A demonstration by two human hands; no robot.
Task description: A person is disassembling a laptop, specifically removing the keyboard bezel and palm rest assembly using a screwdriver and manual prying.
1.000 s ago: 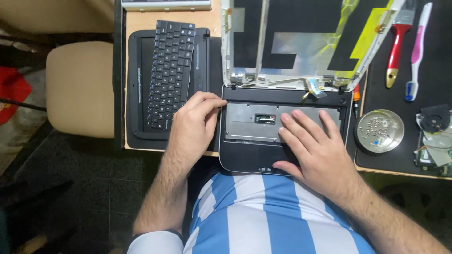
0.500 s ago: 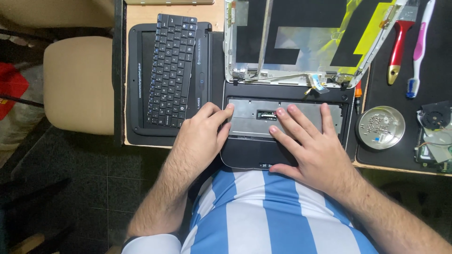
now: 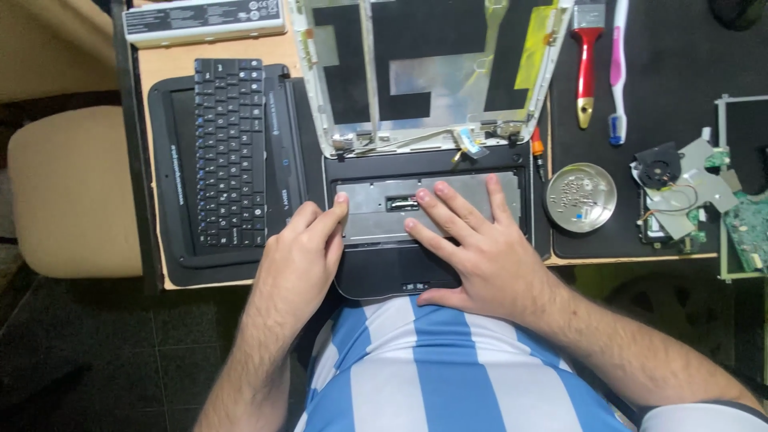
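Note:
A black laptop base (image 3: 360,280) with its keyboard removed lies at the table's front edge, bare grey metal plate (image 3: 372,212) showing. Its stripped lid shell (image 3: 424,72) lies open behind it. My left hand (image 3: 300,252) presses fingertips on the plate's left edge. Spread flat, my right hand (image 3: 472,244) rests on the plate and the palm rest, fingers apart. The detached black keyboard (image 3: 230,148) sits in a black frame (image 3: 164,184) left of the base.
A grey battery pack (image 3: 204,20) lies at the back left. On the black mat at right are a red-handled brush (image 3: 586,60), a pink toothbrush (image 3: 617,72), a round metal dish (image 3: 581,197), a small fan (image 3: 661,170) and circuit boards (image 3: 748,228). A beige chair (image 3: 72,192) stands left.
Both hands have slid slightly on the laptop base; the left fingertips now sit at the plate's left edge. The view has shifted a little.

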